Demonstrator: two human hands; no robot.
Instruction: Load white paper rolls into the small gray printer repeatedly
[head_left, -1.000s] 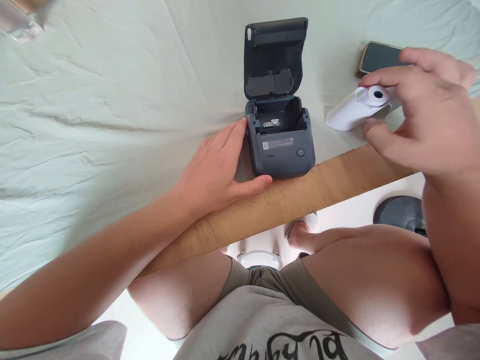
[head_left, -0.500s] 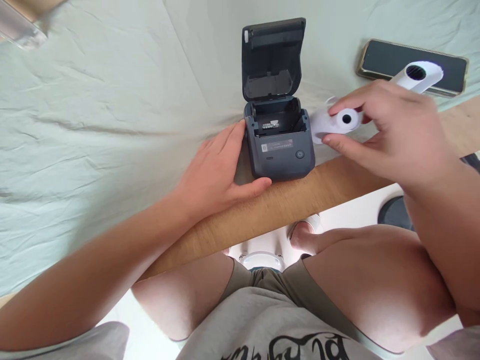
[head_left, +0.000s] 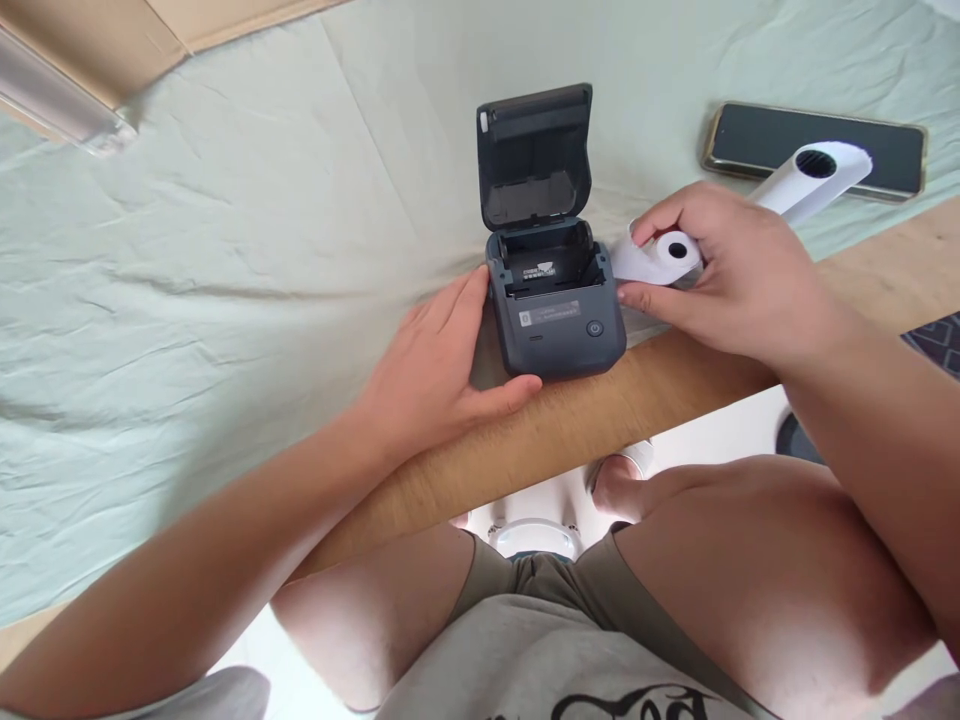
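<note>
A dark blue-grey portable label printer sits at the table's front edge. Its lid is swung up, and the paper bay shows no roll inside. My left hand holds the printer at its left front corner, fingers along the side and thumb at the front. Just right of the printer, my right hand pinches a small white paper roll between thumb and fingers. The roll's dark core hole faces up, and a loose end of paper reaches toward the printer's right side.
Beyond my right hand, another white paper roll with a wider core overlaps a dark phone. Pale green cloth covers the wooden table. Cardboard and a clear plastic-like piece are at the upper left.
My right hand has brought the paper roll slightly left, closer to the printer. My left hand stays at the printer's side. The camera view has shifted a little.
</note>
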